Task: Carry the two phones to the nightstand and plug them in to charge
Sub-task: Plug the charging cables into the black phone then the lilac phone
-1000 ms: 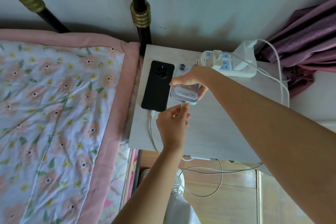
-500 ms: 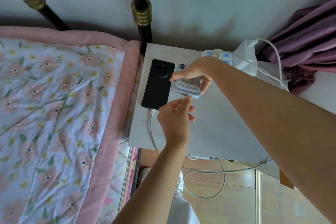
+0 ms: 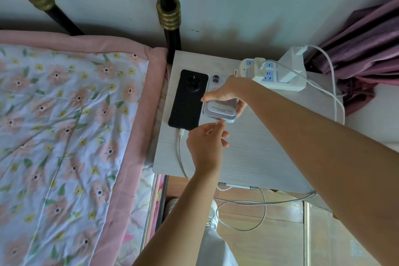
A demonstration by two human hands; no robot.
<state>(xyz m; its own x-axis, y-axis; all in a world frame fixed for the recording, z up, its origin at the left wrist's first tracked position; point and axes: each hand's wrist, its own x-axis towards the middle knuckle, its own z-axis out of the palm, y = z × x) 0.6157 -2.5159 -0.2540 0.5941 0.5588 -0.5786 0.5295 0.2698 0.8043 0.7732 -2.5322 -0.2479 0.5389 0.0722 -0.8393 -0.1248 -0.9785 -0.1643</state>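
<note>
Head view: left hand (image 3: 206,142) has pushed connector against purple phone (image 3: 219,112).

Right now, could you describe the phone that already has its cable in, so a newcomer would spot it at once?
Find the white nightstand between the floral bed and the purple curtain. Two phones lie camera-side up at its far left. The black phone is nearest the bed, lying flat and untouched, with a white cable entering its near end; the lilac phone beside it is in hand.
</note>
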